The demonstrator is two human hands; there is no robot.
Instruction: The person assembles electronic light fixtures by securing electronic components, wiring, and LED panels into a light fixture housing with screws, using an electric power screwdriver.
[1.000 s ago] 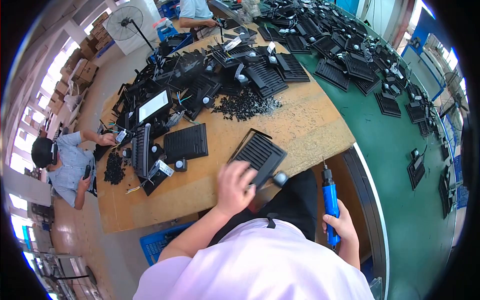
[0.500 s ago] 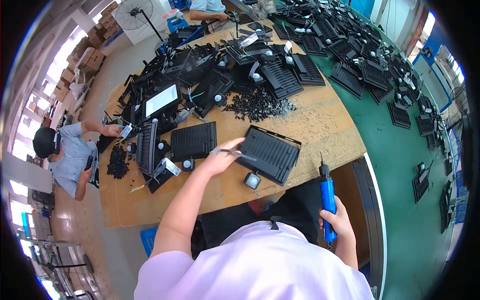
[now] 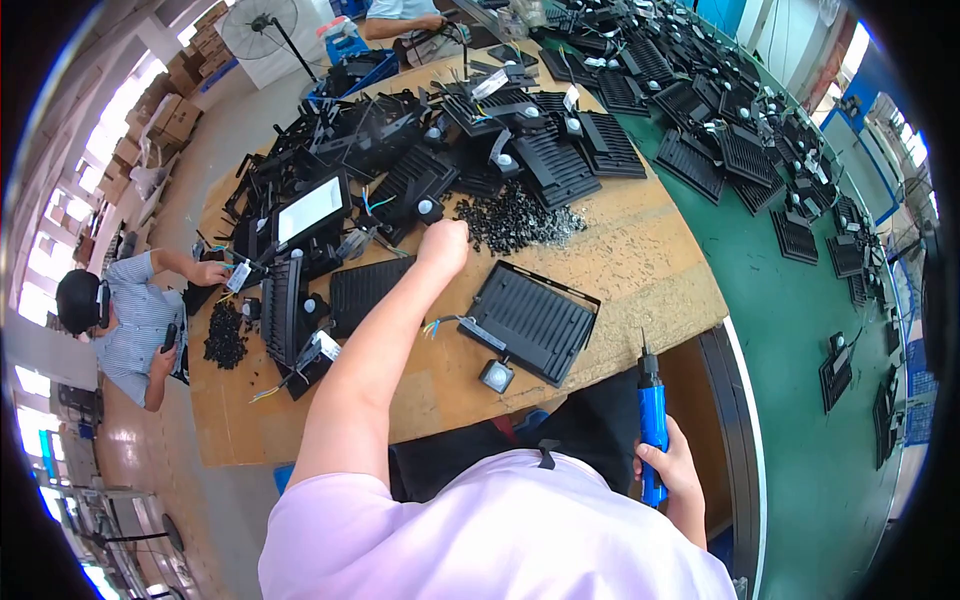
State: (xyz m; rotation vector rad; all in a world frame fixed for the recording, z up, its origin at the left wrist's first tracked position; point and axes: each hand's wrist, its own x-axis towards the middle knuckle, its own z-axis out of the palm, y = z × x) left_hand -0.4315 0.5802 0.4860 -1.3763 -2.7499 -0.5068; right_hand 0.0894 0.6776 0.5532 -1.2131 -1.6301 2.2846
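My left hand [image 3: 444, 246] is at the left edge of a pile of small black screws [image 3: 510, 218], its fingers drawn together; whatever they may hold is too small to make out. My right hand [image 3: 672, 462] is wrapped round a blue electric screwdriver [image 3: 653, 415], whose bit points away from me. Between my hands a black finned floodlight [image 3: 532, 318] lies on the wooden table [image 3: 625, 285], with a bracket along its far edge. Its square sensor [image 3: 496, 376] with a white dome rests on the near side, and its cable reaches out to the left.
Many black lamps and brackets [image 3: 400, 150] are heaped on the table's far side. Another finned housing [image 3: 365, 295] lies left of my forearm. A co-worker [image 3: 135, 320] is at the left, another person [image 3: 405, 20] at the far end. More lamps [image 3: 690, 160] cover the green surface.
My left hand has left the floodlight and its cable and moved away from me to the screw pile. The cable now lies by the floodlight's left side. My right hand still holds the screwdriver.
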